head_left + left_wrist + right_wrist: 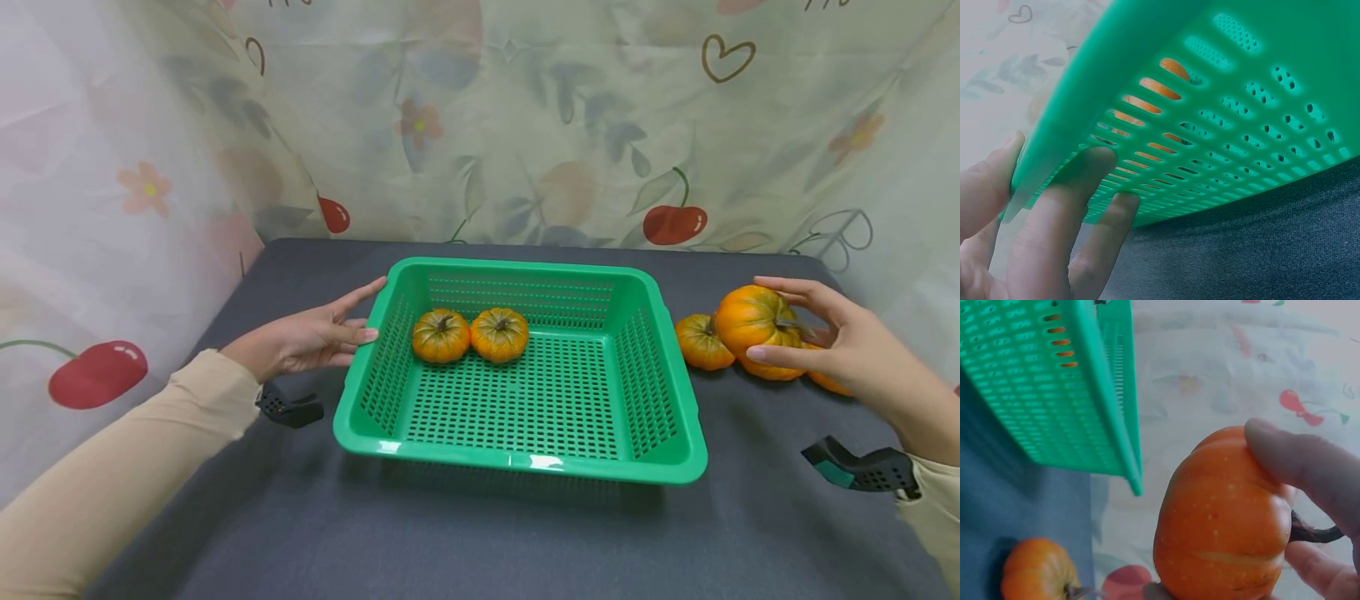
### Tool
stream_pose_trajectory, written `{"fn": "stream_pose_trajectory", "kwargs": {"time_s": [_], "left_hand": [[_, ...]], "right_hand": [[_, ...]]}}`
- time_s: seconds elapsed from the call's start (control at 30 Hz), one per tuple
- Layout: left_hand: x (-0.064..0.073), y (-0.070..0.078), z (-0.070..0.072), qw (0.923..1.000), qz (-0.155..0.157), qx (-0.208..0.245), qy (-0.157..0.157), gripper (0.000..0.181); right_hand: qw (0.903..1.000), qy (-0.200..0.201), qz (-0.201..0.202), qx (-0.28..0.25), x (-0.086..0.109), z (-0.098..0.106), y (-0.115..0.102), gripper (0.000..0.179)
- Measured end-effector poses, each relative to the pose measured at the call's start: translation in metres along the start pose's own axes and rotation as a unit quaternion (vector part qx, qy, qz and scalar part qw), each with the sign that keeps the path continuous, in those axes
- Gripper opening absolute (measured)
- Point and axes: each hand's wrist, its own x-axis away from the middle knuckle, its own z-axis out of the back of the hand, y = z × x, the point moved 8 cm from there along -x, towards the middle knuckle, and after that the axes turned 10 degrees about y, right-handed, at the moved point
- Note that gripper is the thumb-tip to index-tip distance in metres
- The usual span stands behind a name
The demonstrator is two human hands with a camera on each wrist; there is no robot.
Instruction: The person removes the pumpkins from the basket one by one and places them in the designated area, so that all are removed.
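A green plastic basket (517, 473) with perforated walls rests on the dark cloth, two small orange pumpkins (440, 336) side by side in its left part. My left hand (307, 337) grips the basket's left rim. In the left wrist view, fingertips (1100, 159) press the outer wall below the rim. To the basket's right, my right hand (832, 333) holds an orange pumpkin (750, 317) between thumb and fingers, its dark stem toward the palm. That pumpkin (1222, 519) fills the lower middle of the right wrist view.
More pumpkins (705, 343) lie on the cloth right of the basket, partly hidden behind the held one and my hand. The dark cloth (480, 542) covers the table. Patterned curtains (510, 125) hang behind and at both sides.
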Motion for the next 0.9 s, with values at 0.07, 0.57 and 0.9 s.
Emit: {"fn": "stream_pose_trajectory", "kwargs": {"time_s": [0.07, 0.57, 0.9], "left_hand": [[0.000, 0.000, 0.000, 1.0000, 0.000, 0.001, 0.001, 0.089], [0.002, 0.001, -0.001, 1.0000, 0.000, 0.004, 0.000, 0.092], [0.002, 0.001, -0.002, 1.0000, -0.001, 0.004, -0.006, 0.092]], "right_hand": [[1.0000, 0.004, -0.003, 0.006, 0.002, -0.001, 0.008, 0.076], [0.9958, -0.091, -0.011, 0.002, 0.018, -0.047, 0.057, 0.084], [0.9944, -0.105, 0.008, 0.007, 0.021, -0.063, 0.056, 0.080]]}}
